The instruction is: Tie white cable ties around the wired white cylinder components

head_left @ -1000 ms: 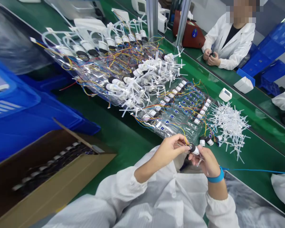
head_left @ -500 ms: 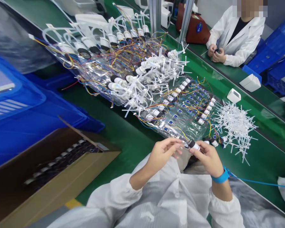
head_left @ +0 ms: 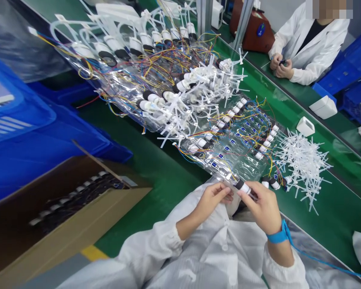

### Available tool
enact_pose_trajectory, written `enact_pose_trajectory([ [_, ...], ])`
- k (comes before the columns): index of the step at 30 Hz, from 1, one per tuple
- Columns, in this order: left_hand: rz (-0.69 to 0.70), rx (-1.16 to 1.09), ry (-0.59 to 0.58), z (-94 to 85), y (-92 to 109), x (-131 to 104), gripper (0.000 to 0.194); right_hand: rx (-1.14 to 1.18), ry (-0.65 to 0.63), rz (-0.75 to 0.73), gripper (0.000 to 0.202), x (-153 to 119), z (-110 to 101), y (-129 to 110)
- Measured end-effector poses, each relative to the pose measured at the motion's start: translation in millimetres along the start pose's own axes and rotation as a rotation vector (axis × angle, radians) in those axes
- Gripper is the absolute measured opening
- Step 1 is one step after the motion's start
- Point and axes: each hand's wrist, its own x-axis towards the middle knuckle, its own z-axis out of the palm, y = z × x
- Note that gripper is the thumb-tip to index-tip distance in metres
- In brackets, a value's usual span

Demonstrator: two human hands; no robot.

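Note:
My right hand [head_left: 263, 204], with a blue wrist strap [head_left: 278, 237], grips a small white cylinder with a black end [head_left: 243, 187] between thumb and fingers. Beside it, my left hand [head_left: 215, 197] has its fingers curled together near the tray's front edge; what they hold, if anything, is hidden. Just beyond both hands lies a clear plastic tray [head_left: 249, 166]. Rows of similar white-and-black cylinders [head_left: 227, 117], coloured wires and small blue-faced parts [head_left: 220, 155] sit in it. A few loose cylinders [head_left: 274, 184] lie right of the tray.
White cable ties [head_left: 307, 160] lie heaped on the green bench at right. More trays carry larger cylinders with white tubes [head_left: 135, 46] at upper left. An open cardboard box [head_left: 108, 224] and blue bins [head_left: 63, 148] stand left. A co-worker [head_left: 313, 44] sits across the bench.
My left hand's fingers have drawn closer together and the hand has moved slightly right. My right hand still grips the cylinder. The whole view has shifted a little.

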Motion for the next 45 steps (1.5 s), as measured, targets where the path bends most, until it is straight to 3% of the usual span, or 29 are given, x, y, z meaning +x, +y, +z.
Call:
enact_pose_trajectory([
  [5, -0.052, -0.036, -0.025, -5.7, -12, 3, 0.063, -0.065, 0.037, 0.036, 0.028, -10, 2, 2],
  [14, -0.026, -0.037, -0.089, -7.6, -19, 8, 0.056, -0.152, 0.138, -0.084, 0.024, -14, 1, 8],
  [19, -0.002, -0.037, -0.093, -9.4, -24, 10, 0.054, -0.134, 0.081, -0.106, 0.022, -9, -3, 11],
  [25, 0.023, -0.023, -0.108, -10.8, -28, 13, 0.051, -0.23, 0.051, -0.168, 0.026, 6, 11, 14],
  [29, 0.026, -0.009, -0.094, -11.5, -26, 12, 0.048, -0.216, 0.017, -0.183, 0.03, 4, 7, 19],
  [35, 0.019, 0.023, -0.06, -13.8, -25, 10, 0.05, -0.153, -0.019, -0.199, 0.021, 1, 8, 20],
  [40, -0.014, 0.04, -0.024, -17.8, -31, 11, 0.058, -0.019, 0.099, -0.163, 0.022, -10, 0, 22],
  [45, -0.006, 0.114, 0.003, -22.4, -33, 11, 0.059, 0.111, 0.387, 0.089, 0.018, -38, -25, 61],
])
